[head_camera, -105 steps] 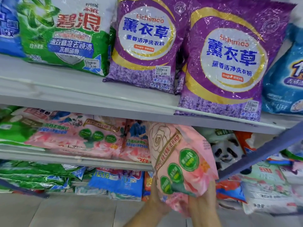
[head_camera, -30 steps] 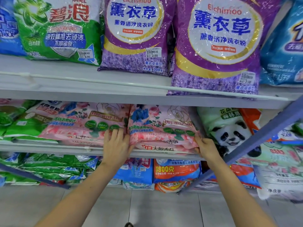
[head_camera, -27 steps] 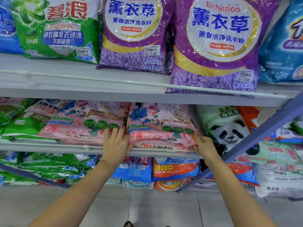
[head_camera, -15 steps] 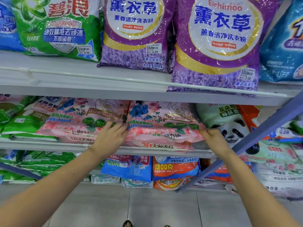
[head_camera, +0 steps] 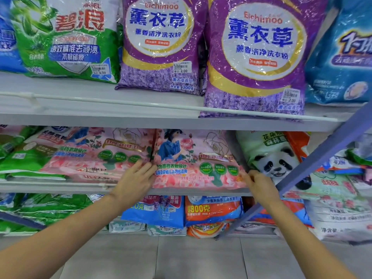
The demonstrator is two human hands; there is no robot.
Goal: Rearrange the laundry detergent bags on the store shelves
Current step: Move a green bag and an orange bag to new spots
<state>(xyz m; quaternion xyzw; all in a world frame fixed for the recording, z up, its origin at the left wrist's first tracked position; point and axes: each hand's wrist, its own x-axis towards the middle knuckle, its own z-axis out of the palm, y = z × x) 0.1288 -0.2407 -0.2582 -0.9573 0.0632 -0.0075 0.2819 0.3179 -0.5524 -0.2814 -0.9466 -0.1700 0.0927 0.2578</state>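
Pink bag (head_camera: pixel 193 164) was up in both grips a few seconds back. Now it lies flat on the middle shelf (head_camera: pixel 50 185), so placement looks done and only squaring is left. Left grip (head_camera: pixel 134 182) is at the bag's 8 o'clock, fingers straight, pressing its edge. Right grip (head_camera: pixel 259 184) is at 4 o'clock, fingers curled, pinching the corner. Matching pink bag (head_camera: pixel 96 158) touches it at 9 o'clock, panda bag (head_camera: pixel 275 158) at 3. Upper shelf (head_camera: pixel 100 115) at 12 carries upright purple bags (head_camera: pixel 255 57). Grey metal shelving, blue brace (head_camera: pixel 302 172) at 3 o'clock, tiled floor (head_camera: pixel 191 258) at 6.
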